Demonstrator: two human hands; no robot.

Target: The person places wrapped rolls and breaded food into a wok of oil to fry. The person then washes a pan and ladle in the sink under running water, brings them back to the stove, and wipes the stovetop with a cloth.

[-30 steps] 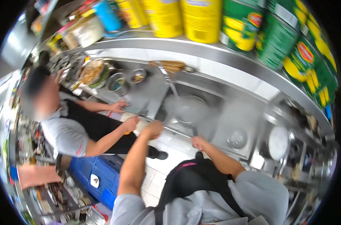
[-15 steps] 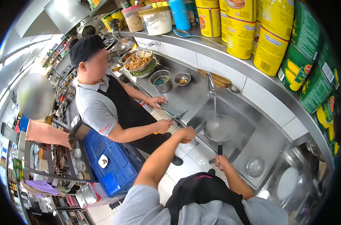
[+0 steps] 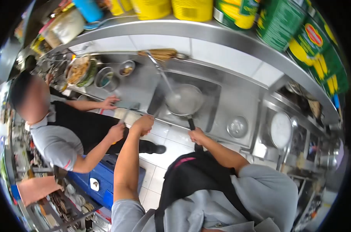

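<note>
My right hand (image 3: pixel 197 135) is closed around the black handle of a round pan (image 3: pixel 184 99). The pan is held over the sink (image 3: pixel 215 106), where water from the faucet (image 3: pixel 156 63) runs into it and steam blurs its inside. My left hand (image 3: pixel 143 124) is off to the left, near the sink's front edge and apart from the pan. Its fingers are curled closed; whatever they may hold cannot be made out. A clear or metal round bowl (image 3: pixel 237 127) sits on the drainboard right of the sink.
To the left a co-worker (image 3: pixel 63 123) in a black apron holds a knife (image 3: pixel 125 115) beside the counter. A pot (image 3: pixel 106 78), a small bowl (image 3: pixel 127 68) and a food-filled bowl (image 3: pixel 80 71) stand farther back. Cans (image 3: pixel 281 23) line the overhead shelf; a blue bin (image 3: pixel 106 181) stands behind.
The view has swung rightward. My left hand has drawn back from the pan's side, where a dark handle showed in it before. My right hand still holds the pan under the running water.
</note>
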